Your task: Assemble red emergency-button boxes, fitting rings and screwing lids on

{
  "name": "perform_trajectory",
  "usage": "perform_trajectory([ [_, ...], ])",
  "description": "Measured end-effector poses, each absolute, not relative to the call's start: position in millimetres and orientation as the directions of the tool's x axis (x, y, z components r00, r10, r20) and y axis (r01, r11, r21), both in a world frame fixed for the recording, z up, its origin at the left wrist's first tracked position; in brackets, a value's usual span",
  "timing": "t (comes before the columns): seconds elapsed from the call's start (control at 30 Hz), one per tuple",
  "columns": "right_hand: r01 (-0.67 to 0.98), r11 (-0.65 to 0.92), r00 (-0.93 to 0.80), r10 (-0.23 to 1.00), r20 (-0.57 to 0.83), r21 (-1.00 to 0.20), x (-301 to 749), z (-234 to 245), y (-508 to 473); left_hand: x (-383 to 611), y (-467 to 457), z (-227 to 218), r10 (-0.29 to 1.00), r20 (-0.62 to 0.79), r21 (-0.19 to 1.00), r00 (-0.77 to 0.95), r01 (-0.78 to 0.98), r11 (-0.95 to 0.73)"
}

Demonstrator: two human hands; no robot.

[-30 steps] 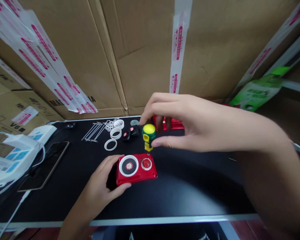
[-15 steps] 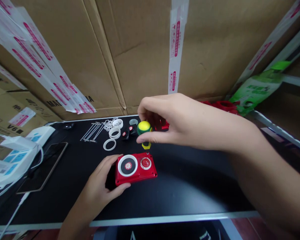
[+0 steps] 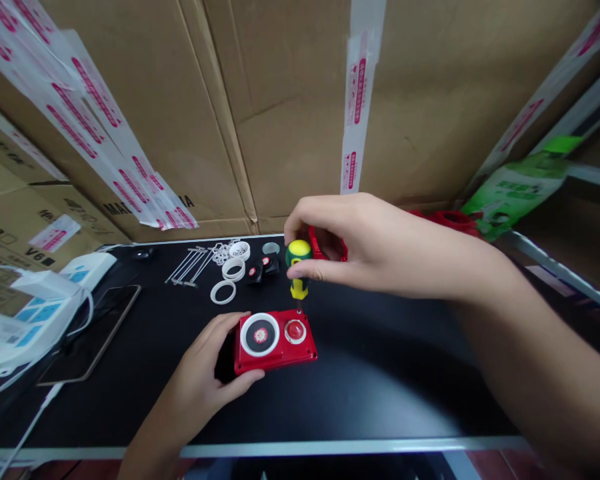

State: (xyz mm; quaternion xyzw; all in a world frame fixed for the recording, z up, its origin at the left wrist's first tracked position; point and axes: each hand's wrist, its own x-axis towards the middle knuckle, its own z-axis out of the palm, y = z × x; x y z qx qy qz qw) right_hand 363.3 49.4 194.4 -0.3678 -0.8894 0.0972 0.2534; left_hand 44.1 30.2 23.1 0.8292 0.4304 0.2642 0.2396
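Note:
A small red box with a white-ringed black dial and a red round button lies on the black table. My left hand grips its left end, thumb on the near edge. My right hand pinches a stubby green and yellow screwdriver upright. Its tip touches the box's far edge near the red button.
White rings, thin metal rods and small black parts lie at the table's back. More red parts sit behind my right hand. A phone and white power strips are at the left. Cardboard boxes stand behind.
My right hand has brought the screwdriver down and forward from above the table until its tip meets the red box. The left hand has kept its hold on the box.

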Motion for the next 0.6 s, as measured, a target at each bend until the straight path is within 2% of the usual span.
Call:
perform_trajectory([
  [0.13, 0.647, 0.672, -0.575, 0.74, 0.349, -0.36, 364.2, 193.9, 48.4, 45.6, 30.1, 24.0, 0.841, 0.229, 0.633, 0.491, 0.581, -0.511],
  [0.4, 0.459, 0.713, -0.717, 0.649, 0.253, -0.53, 380.0, 201.5, 48.5, 44.1, 30.1, 21.2, 0.848, 0.225, 0.634, 0.479, 0.589, -0.501],
  [0.5, 0.475, 0.71, -0.707, 0.659, 0.254, -0.52, 377.2, 201.9, 49.3, 45.7, 29.4, 23.8, 0.855, 0.211, 0.642, 0.473, 0.593, -0.486],
  [0.6, 0.533, 0.712, -0.668, 0.686, 0.288, -0.457, 370.5, 200.3, 48.8, 46.8, 29.5, 25.2, 0.853, 0.216, 0.641, 0.474, 0.591, -0.49],
])
